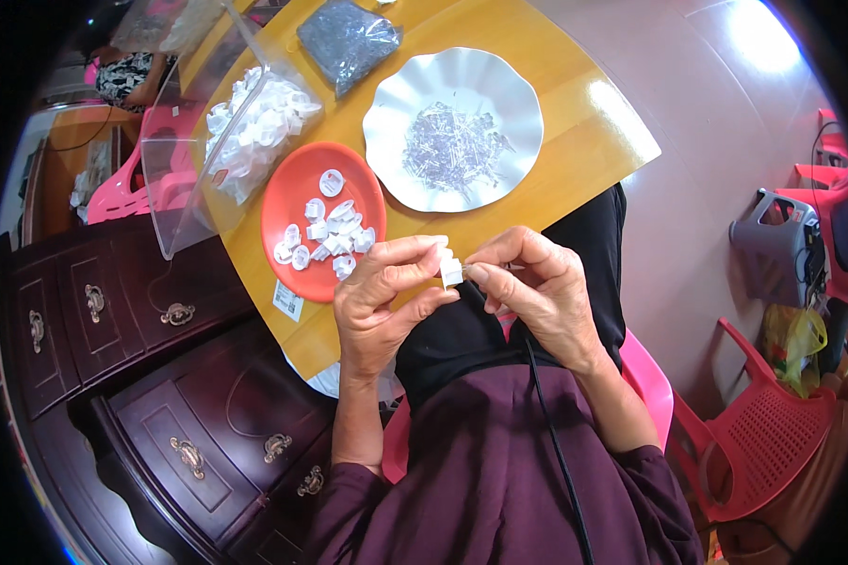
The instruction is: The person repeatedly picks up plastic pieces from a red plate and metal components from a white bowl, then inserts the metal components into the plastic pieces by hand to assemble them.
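My left hand [382, 297] pinches a small white plastic part [451, 273] between thumb and fingers, above my lap at the table's near edge. Thumb and forefinger of my right hand [545, 294] are pressed together close against the part's right side. Something thin and pale seems to be at those fingertips, too small to make out. Left of my hands, an orange-red plate [287, 184] bears several white plastic parts [334, 233] with round discs. Beyond my hands, a white wavy-rimmed dish [394, 99] holds a pile of small clear, thin pieces [454, 149].
A clear plastic bin [172, 202] with many white pieces [266, 118] stands at the yellow table's [589, 122] left side. Behind the plate lies a bag of dark contents [349, 42]. Dark wooden drawers [179, 424] are at left, pink chairs [768, 433] at right. Another person sits far left.
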Tool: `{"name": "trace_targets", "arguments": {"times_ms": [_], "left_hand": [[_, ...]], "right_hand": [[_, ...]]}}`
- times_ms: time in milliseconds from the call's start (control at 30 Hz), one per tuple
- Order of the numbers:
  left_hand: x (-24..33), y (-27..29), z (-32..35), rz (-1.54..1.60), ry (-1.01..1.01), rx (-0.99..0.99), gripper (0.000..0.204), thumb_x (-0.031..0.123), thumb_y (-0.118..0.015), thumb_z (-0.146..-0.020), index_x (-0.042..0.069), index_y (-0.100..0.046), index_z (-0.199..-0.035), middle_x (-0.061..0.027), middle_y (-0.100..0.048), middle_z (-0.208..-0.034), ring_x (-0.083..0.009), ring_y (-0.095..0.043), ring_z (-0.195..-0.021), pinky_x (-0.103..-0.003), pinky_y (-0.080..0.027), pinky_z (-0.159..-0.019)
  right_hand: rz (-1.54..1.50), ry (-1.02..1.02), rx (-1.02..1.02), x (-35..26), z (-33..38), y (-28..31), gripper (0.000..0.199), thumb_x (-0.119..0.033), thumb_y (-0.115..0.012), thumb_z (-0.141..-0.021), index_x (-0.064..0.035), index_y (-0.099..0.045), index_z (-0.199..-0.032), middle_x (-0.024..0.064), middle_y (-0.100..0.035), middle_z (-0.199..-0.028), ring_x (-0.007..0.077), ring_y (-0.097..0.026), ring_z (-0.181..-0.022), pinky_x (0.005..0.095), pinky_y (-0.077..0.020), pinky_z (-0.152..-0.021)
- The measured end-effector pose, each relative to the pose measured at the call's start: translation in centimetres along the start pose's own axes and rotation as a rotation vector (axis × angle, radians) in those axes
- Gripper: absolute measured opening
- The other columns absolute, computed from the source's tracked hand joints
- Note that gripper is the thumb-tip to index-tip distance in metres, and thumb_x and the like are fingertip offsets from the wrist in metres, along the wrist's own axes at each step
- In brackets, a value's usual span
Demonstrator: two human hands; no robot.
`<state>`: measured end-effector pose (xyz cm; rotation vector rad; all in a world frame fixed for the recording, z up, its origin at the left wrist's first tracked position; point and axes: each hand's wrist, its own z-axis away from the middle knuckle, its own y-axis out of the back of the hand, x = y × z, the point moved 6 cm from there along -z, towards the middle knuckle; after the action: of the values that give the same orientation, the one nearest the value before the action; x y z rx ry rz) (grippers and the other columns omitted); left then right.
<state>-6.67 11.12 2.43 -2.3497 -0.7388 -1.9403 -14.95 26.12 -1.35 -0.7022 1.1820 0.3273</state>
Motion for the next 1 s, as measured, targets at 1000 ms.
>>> {"name": "trace_targets", "arguments": {"times_ms": [1000], "left_hand": [[-3.6,20.2,-11.6,-0.656,-0.084,0.581,0.033,0.006,-0.066,-0.093,0.005,-0.063,-0.126,-0.0078,-0.060,-0.125,-0.0177,-0.064,-0.106,-0.031,-0.055,-0.088]], "right_hand": [[1.130,0.365,0.187,-4.6,-11.7,2.4,0.013,-0.009,-0.063,-0.089,-0.0066,-0.067,-0.101,0.0109,-0.064,-0.100,0.0300,-0.066,-0.088,0.0404,-0.0529,-0.077]]}}
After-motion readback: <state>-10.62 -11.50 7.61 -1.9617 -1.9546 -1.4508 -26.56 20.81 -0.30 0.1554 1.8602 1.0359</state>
